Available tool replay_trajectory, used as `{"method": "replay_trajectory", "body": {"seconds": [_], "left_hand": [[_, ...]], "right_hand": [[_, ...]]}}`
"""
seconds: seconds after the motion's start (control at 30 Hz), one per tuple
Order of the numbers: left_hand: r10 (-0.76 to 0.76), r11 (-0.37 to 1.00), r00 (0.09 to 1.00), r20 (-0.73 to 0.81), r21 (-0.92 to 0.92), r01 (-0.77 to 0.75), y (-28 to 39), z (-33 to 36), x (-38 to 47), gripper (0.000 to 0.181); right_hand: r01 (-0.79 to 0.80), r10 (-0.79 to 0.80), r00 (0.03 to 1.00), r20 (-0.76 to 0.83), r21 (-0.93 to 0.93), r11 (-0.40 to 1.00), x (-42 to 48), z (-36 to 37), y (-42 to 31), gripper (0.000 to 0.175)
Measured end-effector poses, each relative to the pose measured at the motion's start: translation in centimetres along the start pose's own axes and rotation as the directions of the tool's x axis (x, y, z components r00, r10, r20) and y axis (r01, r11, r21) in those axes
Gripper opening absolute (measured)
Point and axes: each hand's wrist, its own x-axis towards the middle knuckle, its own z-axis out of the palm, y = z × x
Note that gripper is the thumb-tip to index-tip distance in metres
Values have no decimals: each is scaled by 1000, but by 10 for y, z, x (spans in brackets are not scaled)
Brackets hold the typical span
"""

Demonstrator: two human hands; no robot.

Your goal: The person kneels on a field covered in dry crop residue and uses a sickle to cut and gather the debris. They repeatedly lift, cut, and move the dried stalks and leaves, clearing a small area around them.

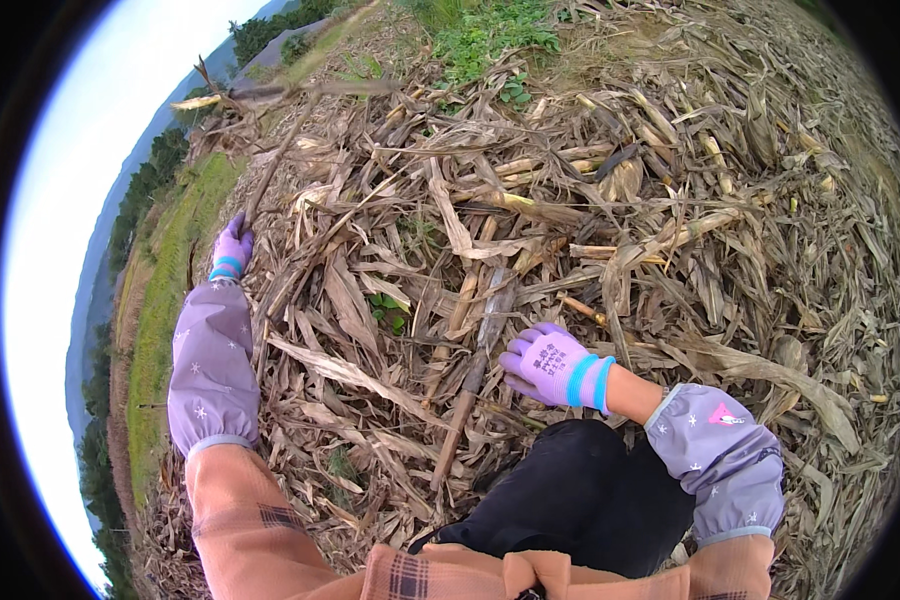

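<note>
At the left, my left hand (232,246), in a lilac knit glove with a blue-striped cuff, is closed around a dry corn stalk (279,154). This stalk slants up and away from the hand, and its far end is blurred. My right hand (546,366), gloved alike, rests low over the husks in front of my knee, fingers apart and slightly bent. Just left of its fingertips lies a long-handled blade tool, with a wooden handle (457,431) towards me and a grey metal part (493,307) partly covered by leaves. The hand appears not to grip it.
Dry corn stalks and leaves (555,202) cover the ground in a thick, tangled layer. My dark-trousered knee (570,487) is close below the right hand. Green weeds (495,37) grow at the top. A grassy strip (169,247) runs along the left, with trees beyond.
</note>
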Motion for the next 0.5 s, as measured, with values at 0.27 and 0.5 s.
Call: {"method": "replay_trajectory", "body": {"seconds": [0.27, 0.5], "left_hand": [[-662, 630, 748, 40, 571, 527, -137, -16, -164, 58], [-427, 768, 904, 6, 530, 359, -16, 7, -124, 59]], "right_hand": [[10, -11, 998, 59, 13, 1000, 2, 12, 5, 26], [-174, 139, 912, 386, 57, 983, 8, 29, 15, 29]]}}
